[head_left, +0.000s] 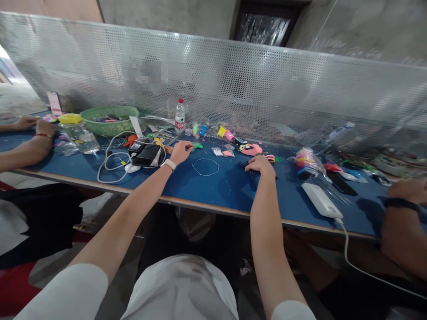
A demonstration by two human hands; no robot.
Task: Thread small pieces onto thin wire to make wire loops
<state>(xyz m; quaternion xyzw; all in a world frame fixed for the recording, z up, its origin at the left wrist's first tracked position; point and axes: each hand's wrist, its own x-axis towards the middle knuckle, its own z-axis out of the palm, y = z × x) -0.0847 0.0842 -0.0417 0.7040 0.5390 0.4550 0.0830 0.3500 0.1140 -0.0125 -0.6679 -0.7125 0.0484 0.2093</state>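
My left hand is over the blue table with its fingers drawn together. A small bright green piece lies right at the fingertips; whether they pinch it or something smaller I cannot make out. My right hand curls down over a dark flat object, mostly hidden under the palm. Just beyond that hand lies a pink modelling-clay figure with black and green parts. Between my hands a thin wire-like ring rests on the table.
Clay packets, a water bottle and a green basket stand along the mesh partition. A cabled black device sits left, a white power bank right. Other people's arms flank me.
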